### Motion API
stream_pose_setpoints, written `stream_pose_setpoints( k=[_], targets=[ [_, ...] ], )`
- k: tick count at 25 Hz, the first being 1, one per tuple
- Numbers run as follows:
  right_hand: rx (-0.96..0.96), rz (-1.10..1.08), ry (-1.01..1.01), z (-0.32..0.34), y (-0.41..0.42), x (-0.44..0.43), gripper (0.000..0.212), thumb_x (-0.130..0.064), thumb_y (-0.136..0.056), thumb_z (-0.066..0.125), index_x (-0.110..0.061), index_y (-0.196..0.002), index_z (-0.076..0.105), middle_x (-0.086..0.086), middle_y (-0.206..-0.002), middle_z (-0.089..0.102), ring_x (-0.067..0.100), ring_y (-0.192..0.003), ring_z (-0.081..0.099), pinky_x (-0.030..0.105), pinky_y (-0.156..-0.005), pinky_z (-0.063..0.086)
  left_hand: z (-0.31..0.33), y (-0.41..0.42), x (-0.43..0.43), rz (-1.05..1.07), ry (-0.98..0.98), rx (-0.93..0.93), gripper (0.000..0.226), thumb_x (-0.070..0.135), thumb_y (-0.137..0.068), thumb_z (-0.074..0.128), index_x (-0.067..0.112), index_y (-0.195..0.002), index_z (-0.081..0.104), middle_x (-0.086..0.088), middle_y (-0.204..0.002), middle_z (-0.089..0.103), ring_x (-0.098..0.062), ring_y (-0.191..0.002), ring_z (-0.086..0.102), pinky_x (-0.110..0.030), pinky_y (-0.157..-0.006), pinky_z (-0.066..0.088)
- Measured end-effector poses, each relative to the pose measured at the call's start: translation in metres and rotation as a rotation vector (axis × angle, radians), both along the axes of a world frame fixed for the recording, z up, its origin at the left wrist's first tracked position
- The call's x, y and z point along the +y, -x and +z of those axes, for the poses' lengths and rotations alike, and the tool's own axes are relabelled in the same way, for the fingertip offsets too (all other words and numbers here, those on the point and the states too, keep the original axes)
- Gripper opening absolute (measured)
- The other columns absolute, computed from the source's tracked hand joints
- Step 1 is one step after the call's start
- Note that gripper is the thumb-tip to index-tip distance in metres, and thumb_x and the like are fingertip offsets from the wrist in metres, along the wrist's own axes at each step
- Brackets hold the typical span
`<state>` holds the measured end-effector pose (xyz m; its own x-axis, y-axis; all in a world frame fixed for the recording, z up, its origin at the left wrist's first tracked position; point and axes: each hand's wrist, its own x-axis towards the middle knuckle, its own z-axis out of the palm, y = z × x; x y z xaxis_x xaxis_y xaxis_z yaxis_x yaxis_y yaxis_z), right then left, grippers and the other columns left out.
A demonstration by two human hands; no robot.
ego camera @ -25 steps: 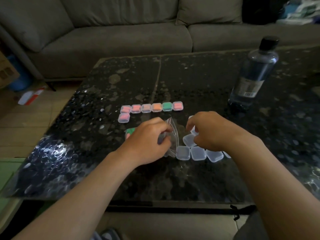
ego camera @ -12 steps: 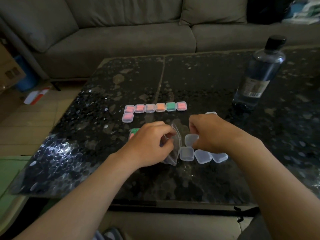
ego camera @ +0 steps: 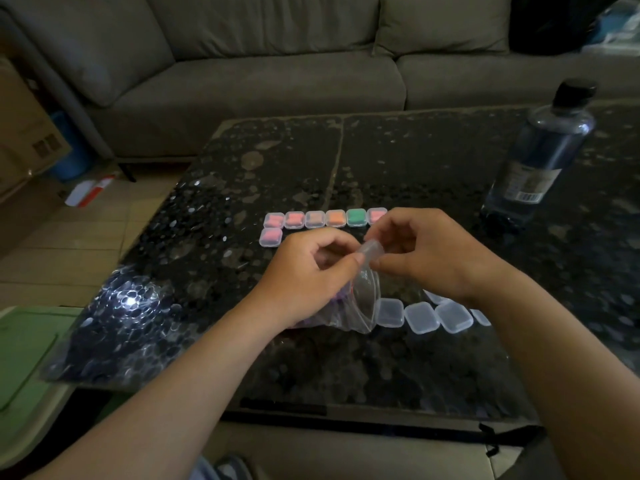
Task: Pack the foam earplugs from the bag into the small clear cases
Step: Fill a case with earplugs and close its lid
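I can read nothing for certain. The bottle [ego camera: 540, 150] at far right carries a label with a barcode, too small to make out, and the cardboard box [ego camera: 20, 126] at the left edge shows only printed symbols. My right grip [ego camera: 429, 254] pinches a small clear case [ego camera: 372, 249] between thumb and fingers, lifted above the worktop [ego camera: 415, 368]. The left grip [ego camera: 304, 278] is curled, its thumb tip on the same case. The bag [ego camera: 360, 306] lies partly hidden under the left grip, its contents a blur. Empty cases [ego camera: 419, 317] run right of it, one cut off by my wrist, and filled cases [ego camera: 315, 219] sit farther off. The worktop is dark speckled stone, with glare at near left. A grey sofa [ego camera: 277, 74] stands beyond.
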<state>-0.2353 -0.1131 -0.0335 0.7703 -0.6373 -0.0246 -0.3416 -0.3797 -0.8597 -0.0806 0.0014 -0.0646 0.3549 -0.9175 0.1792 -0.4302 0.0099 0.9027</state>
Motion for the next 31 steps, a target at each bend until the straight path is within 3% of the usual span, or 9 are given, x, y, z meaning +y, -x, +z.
stream_pose_setpoints(
  k=[3, 6, 11, 15, 19, 25, 29, 31],
  targets=[
    [-0.099, -0.008, -0.221, 0.000, -0.005, 0.005, 0.018, -0.008, -0.084, 0.075, -0.016, -0.100, 0.073, 0.008, -0.097, 0.075, 0.023, -0.095, 0.071, 0.036, -0.085, 0.061, 0.001, -0.002, 0.001, 0.007, 0.070, 0.081, 0.013, 0.008, -0.088, 0.077, 0.020, -0.091, 0.075, 0.002, -0.090, 0.078, -0.016, -0.086, 0.077, -0.035, -0.081, 0.062],
    [-0.120, -0.022, -0.308, -0.001, -0.009, 0.008, 0.020, -0.003, -0.085, 0.073, -0.013, -0.103, 0.072, 0.011, -0.100, 0.075, 0.026, -0.100, 0.071, 0.040, -0.090, 0.059, 0.001, -0.003, 0.004, 0.021, 0.084, 0.102, 0.015, 0.003, -0.085, 0.079, 0.014, -0.094, 0.074, 0.000, -0.094, 0.079, -0.014, -0.090, 0.077, -0.030, -0.082, 0.061],
    [-0.112, -0.042, -0.288, -0.001, -0.013, 0.015, 0.028, 0.004, -0.082, 0.073, -0.013, -0.105, 0.070, 0.010, -0.102, 0.074, 0.022, -0.098, 0.071, 0.038, -0.087, 0.060, -0.004, -0.007, 0.005, 0.048, 0.044, 0.027, 0.026, 0.003, -0.082, 0.081, 0.026, -0.092, 0.073, 0.004, -0.095, 0.079, -0.011, -0.091, 0.076, -0.038, -0.085, 0.062],
    [-0.125, -0.045, -0.269, -0.001, -0.014, 0.017, 0.031, 0.009, -0.083, 0.071, -0.013, -0.105, 0.070, 0.010, -0.100, 0.073, 0.020, -0.095, 0.071, 0.033, -0.084, 0.060, -0.001, -0.004, 0.004, 0.074, 0.038, 0.051, 0.020, 0.006, -0.085, 0.079, 0.025, -0.088, 0.072, 0.005, -0.088, 0.079, -0.010, -0.084, 0.076, -0.032, -0.080, 0.062],
    [-0.159, -0.016, -0.273, -0.003, -0.015, 0.022, 0.046, 0.022, -0.080, 0.061, -0.015, -0.105, 0.069, 0.008, -0.096, 0.074, 0.024, -0.094, 0.072, 0.039, -0.086, 0.060, 0.007, -0.006, 0.003, 0.158, 0.098, 0.009, 0.023, 0.009, -0.092, 0.069, 0.029, -0.082, 0.072, 0.016, -0.084, 0.075, -0.006, -0.081, 0.073, -0.028, -0.074, 0.061],
    [-0.176, 0.079, -0.252, -0.002, -0.017, 0.027, 0.051, 0.019, -0.082, 0.065, -0.026, -0.106, 0.066, 0.003, -0.100, 0.075, 0.017, -0.094, 0.073, 0.027, -0.084, 0.060, 0.007, -0.014, 0.001, 0.300, 0.033, 0.303, 0.016, 0.009, -0.100, 0.059, 0.016, -0.094, 0.072, -0.001, -0.078, 0.076, -0.024, -0.069, 0.075, -0.040, -0.064, 0.062],
    [-0.142, 0.049, -0.183, -0.001, -0.018, 0.029, 0.042, 0.009, -0.084, 0.069, -0.021, -0.113, 0.065, 0.003, -0.101, 0.074, 0.014, -0.093, 0.072, 0.022, -0.084, 0.059, 0.007, -0.019, 0.001, 0.292, -0.076, 0.402, 0.017, 0.013, -0.102, 0.059, 0.018, -0.097, 0.075, 0.002, -0.086, 0.078, -0.025, -0.078, 0.077, -0.044, -0.072, 0.062],
    [-0.113, 0.044, -0.137, -0.002, -0.018, 0.029, 0.043, 0.006, -0.085, 0.071, -0.027, -0.112, 0.063, 0.002, -0.101, 0.074, 0.014, -0.093, 0.072, 0.024, -0.085, 0.059, 0.009, -0.020, 0.004, 0.229, -0.095, 0.442, 0.012, 0.015, -0.099, 0.064, 0.019, -0.102, 0.075, 0.000, -0.091, 0.079, -0.026, -0.084, 0.077, -0.045, -0.076, 0.062]
  ],
)
